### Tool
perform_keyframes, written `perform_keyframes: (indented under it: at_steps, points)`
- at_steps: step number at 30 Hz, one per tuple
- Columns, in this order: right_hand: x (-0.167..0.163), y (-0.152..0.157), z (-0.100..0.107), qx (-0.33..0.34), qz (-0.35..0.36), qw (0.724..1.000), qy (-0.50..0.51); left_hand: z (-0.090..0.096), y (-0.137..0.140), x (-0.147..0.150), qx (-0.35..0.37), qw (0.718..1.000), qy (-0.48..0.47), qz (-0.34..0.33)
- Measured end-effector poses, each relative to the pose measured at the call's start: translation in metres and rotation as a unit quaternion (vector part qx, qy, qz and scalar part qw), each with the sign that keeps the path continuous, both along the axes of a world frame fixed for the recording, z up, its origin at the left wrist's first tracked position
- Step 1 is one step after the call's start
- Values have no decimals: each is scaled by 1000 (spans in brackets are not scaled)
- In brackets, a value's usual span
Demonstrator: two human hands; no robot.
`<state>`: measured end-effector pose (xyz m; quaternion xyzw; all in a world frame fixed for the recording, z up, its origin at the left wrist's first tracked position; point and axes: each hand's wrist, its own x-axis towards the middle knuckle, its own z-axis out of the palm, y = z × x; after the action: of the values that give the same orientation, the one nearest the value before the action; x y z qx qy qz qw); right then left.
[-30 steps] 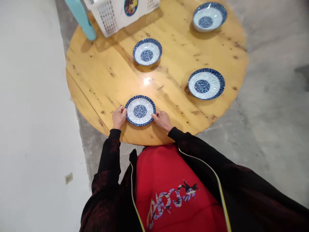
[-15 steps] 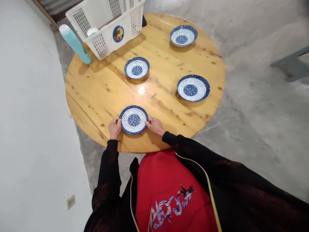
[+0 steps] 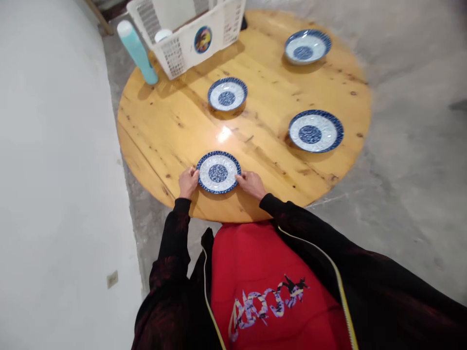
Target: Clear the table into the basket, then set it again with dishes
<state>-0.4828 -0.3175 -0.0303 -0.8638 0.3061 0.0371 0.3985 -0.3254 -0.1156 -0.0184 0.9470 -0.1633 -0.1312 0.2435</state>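
Blue and white, the round plate (image 3: 218,172) in the head view is by the near edge of the round, knotty wooden table (image 3: 164,121), the fingers of the left hand (image 3: 188,183) and right hand (image 3: 251,184) pinching opposite sides of its patterned rim; fingers beneath are hidden, and whether its base touches wood is hard to tell. Beyond are three glossy, matching pieces: a middle dish (image 3: 227,96), right dish (image 3: 315,131) and far dish (image 3: 307,47). A perforated white basket (image 3: 188,52), cut off above, stands near a turquoise bottle (image 3: 137,53); its contents are unclear.
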Motion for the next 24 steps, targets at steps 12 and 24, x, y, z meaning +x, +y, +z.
perform_keyframes:
  at_steps: [12, 24]
  points:
    - [-39, -12, -10, 155, -139, 977, -39, -8, 43, -32, -134, 982, 92, 100]
    - [3, -73, 34, 112, -130, 983, -71, 41, -9, 28, -149, 985, 44, 79]
